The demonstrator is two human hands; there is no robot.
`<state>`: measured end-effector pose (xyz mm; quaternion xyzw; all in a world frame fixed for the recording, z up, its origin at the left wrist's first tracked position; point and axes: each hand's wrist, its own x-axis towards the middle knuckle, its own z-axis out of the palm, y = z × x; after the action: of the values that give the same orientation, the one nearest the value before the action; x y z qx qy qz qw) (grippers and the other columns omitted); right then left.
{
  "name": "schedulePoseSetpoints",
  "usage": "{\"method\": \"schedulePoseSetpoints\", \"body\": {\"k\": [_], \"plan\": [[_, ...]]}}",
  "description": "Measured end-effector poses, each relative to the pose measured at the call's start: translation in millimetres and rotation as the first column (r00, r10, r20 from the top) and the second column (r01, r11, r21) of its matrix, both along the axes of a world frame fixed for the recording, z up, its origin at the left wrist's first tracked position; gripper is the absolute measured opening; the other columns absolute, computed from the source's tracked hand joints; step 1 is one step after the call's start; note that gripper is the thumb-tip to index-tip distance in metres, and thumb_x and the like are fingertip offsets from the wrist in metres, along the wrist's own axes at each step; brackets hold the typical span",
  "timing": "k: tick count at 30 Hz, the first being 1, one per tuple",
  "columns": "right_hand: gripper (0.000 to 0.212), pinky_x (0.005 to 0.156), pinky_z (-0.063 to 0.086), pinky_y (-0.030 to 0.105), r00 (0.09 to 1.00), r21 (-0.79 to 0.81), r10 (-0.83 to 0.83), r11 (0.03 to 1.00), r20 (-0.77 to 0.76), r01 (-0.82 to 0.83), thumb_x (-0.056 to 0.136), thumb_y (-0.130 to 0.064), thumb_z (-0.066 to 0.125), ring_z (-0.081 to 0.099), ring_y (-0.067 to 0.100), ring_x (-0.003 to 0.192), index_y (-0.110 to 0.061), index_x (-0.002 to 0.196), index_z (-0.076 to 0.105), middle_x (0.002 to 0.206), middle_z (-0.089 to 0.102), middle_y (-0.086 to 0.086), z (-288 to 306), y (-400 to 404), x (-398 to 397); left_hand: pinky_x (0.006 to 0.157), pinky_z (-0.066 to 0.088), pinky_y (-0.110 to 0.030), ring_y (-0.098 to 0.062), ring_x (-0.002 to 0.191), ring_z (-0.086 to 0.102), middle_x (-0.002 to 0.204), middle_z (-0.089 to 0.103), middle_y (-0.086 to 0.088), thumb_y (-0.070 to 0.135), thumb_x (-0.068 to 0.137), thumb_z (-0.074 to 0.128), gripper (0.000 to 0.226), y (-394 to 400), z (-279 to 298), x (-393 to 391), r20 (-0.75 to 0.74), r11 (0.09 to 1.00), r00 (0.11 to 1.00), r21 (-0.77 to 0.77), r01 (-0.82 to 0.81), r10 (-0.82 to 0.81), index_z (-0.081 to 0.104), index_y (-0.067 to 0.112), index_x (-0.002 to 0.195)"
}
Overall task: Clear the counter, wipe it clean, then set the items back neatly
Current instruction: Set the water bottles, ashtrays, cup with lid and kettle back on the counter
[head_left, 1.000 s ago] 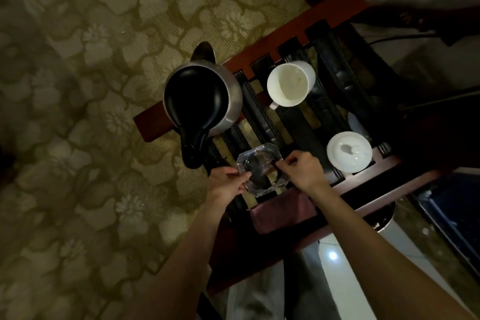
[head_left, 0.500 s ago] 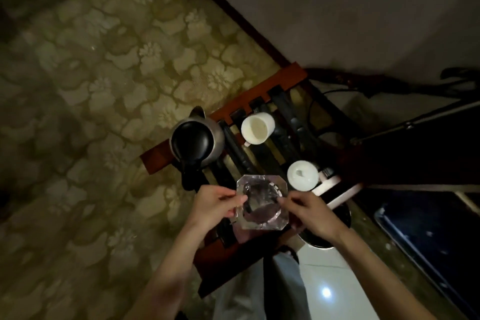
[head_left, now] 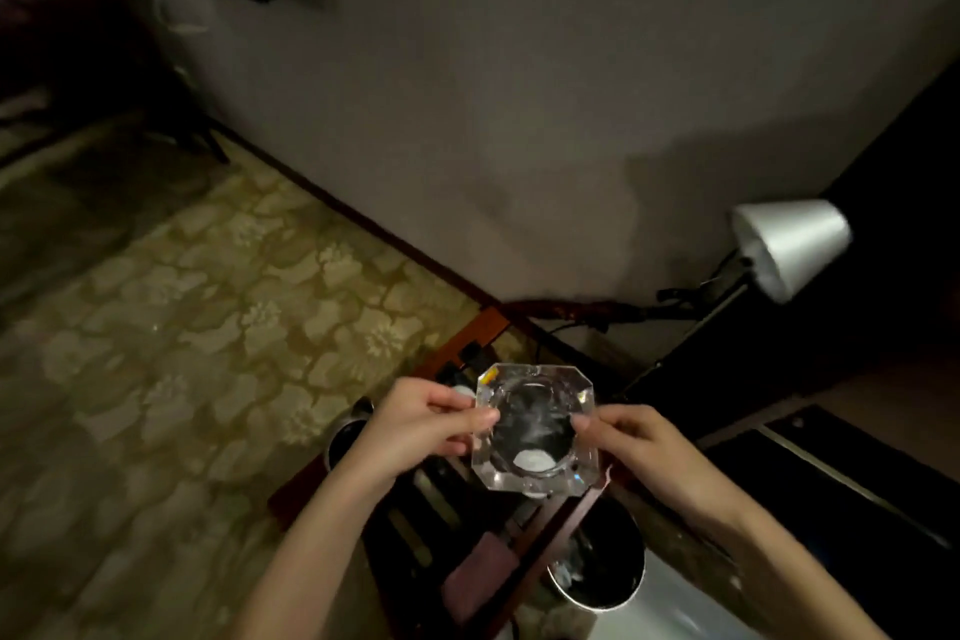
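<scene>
A clear, eight-sided glass ashtray (head_left: 535, 426) hangs in the air in front of me, high above the slatted wooden rack (head_left: 415, 504). My left hand (head_left: 421, 424) pinches its left rim and my right hand (head_left: 631, 442) pinches its right rim. Below my left hand, part of the black and steel kettle (head_left: 345, 437) shows on the rack. A dull red cloth (head_left: 480, 572) lies on the rack's near end. The white cup and lid are hidden behind my hands and the ashtray.
A round metal bin (head_left: 597, 572) stands on the floor right of the rack. A lamp with a silver shade (head_left: 789, 244) leans at the right, by dark furniture (head_left: 857, 379). Patterned carpet (head_left: 182, 327) covers the floor to the left, and a plain wall (head_left: 519, 94) rises behind.
Both hands have lifted the ashtray up off the rack and toward me. My view has risen, so the rack and kettle now look smaller and lower.
</scene>
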<state>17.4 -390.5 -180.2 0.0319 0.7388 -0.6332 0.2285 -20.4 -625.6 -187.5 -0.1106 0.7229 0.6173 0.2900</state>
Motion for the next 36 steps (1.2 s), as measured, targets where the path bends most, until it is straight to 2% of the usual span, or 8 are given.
{"method": "schedulePoseSetpoints", "body": {"k": [5, 10, 14, 18, 27, 30, 33, 36], "plan": [[0.037, 0.050, 0.036, 0.020, 0.977, -0.102, -0.215, 0.972, -0.016, 0.212, 0.085, -0.031, 0.062, 0.046, 0.017, 0.053, -0.003, 0.062, 0.056, 0.061, 0.049, 0.015, 51.1, 33.3, 24.4, 0.054, 0.051, -0.015, -0.006, 0.058, 0.065, 0.068, 0.072, -0.002, 0.015, 0.075, 0.078, 0.021, 45.1, 52.3, -10.6, -0.091, 0.987, 0.984, 0.030, 0.160, -0.156, 0.074, 0.000, 0.089], [0.053, 0.052, 0.041, 0.019, 0.943, -0.057, -0.326, 0.945, -0.073, 0.322, 0.080, -0.035, 0.063, 0.047, 0.020, 0.057, 0.014, 0.067, 0.046, 0.067, 0.049, 0.017, 80.2, 82.4, 40.0, 0.054, 0.050, -0.015, -0.007, 0.058, 0.063, 0.069, 0.072, -0.003, 0.018, 0.074, 0.079, 0.020, 102.5, 94.1, -19.2, -0.209, 0.953, 0.932, 0.007, 0.303, -0.295, 0.075, 0.001, 0.083], [0.031, 0.050, 0.046, 0.024, 0.897, -0.056, -0.436, 0.900, -0.070, 0.433, 0.075, -0.027, 0.069, 0.054, 0.025, 0.056, -0.003, 0.074, 0.048, 0.064, 0.052, 0.020, 105.0, 133.3, 55.1, 0.052, 0.048, -0.015, -0.007, 0.053, 0.061, 0.063, 0.068, -0.003, 0.016, 0.072, 0.080, 0.020, 160.3, 120.4, -20.7, -0.260, 0.931, 0.901, 0.023, 0.365, -0.347, 0.074, -0.001, 0.080], [0.020, 0.047, 0.048, 0.024, 0.891, -0.042, -0.448, 0.894, -0.073, 0.446, 0.083, -0.013, 0.066, 0.056, 0.019, 0.051, 0.004, 0.089, 0.058, 0.062, 0.062, 0.015, 133.6, 192.5, 71.1, 0.053, 0.047, -0.014, -0.005, 0.050, 0.059, 0.061, 0.067, -0.003, 0.010, 0.076, 0.077, 0.014, 226.1, 142.8, -16.6, -0.322, 0.885, 0.842, 0.028, 0.464, -0.432, 0.073, -0.003, 0.078], [0.036, 0.046, 0.045, 0.018, 0.877, 0.129, -0.466, 0.868, -0.115, 0.479, 0.088, -0.021, 0.064, 0.060, 0.015, 0.046, -0.006, 0.056, 0.069, 0.057, 0.060, 0.014, 189.9, 325.2, 99.3, 0.051, 0.049, -0.015, -0.007, 0.051, 0.060, 0.064, 0.066, -0.009, 0.009, 0.074, 0.078, 0.013, 372.8, 174.7, -13.7, -0.364, 0.824, 0.777, 0.043, 0.565, -0.514, 0.073, -0.003, 0.077], [0.045, 0.046, 0.048, 0.023, 0.856, 0.206, -0.502, 0.831, -0.123, 0.517, 0.080, -0.032, 0.064, 0.060, 0.020, 0.047, 0.013, 0.074, 0.067, 0.054, 0.062, 0.013, 202.7, 368.4, 105.0, 0.050, 0.048, -0.015, -0.006, 0.048, 0.058, 0.059, 0.065, -0.006, 0.008, 0.074, 0.078, 0.013, 424.6, 182.7, -17.9, -0.348, 0.806, 0.769, 0.063, 0.589, -0.535, 0.072, -0.003, 0.078], [0.041, 0.046, 0.046, 0.023, 0.827, 0.237, -0.544, 0.792, -0.145, 0.562, 0.085, -0.032, 0.061, 0.057, 0.019, 0.046, 0.005, 0.066, 0.064, 0.053, 0.062, 0.012, 204.8, 410.8, 112.6, 0.051, 0.048, -0.015, -0.006, 0.047, 0.057, 0.056, 0.065, -0.003, 0.010, 0.076, 0.077, 0.013, 475.8, 185.7, -18.7, -0.319, 0.763, 0.735, 0.056, 0.644, -0.598, 0.073, -0.001, 0.081], [0.045, 0.046, 0.047, 0.022, 0.803, 0.262, -0.586, 0.762, -0.107, 0.592, 0.085, -0.031, 0.061, 0.057, 0.017, 0.046, 0.012, 0.076, 0.064, 0.057, 0.064, 0.013, 199.0, 452.3, 117.9, 0.054, 0.051, -0.020, -0.011, 0.054, 0.061, 0.061, 0.068, -0.005, 0.012, 0.074, 0.080, 0.016, 522.6, 182.1, -17.5, -0.291, 0.754, 0.727, 0.029, 0.656, -0.621, 0.074, 0.000, 0.082]]}}
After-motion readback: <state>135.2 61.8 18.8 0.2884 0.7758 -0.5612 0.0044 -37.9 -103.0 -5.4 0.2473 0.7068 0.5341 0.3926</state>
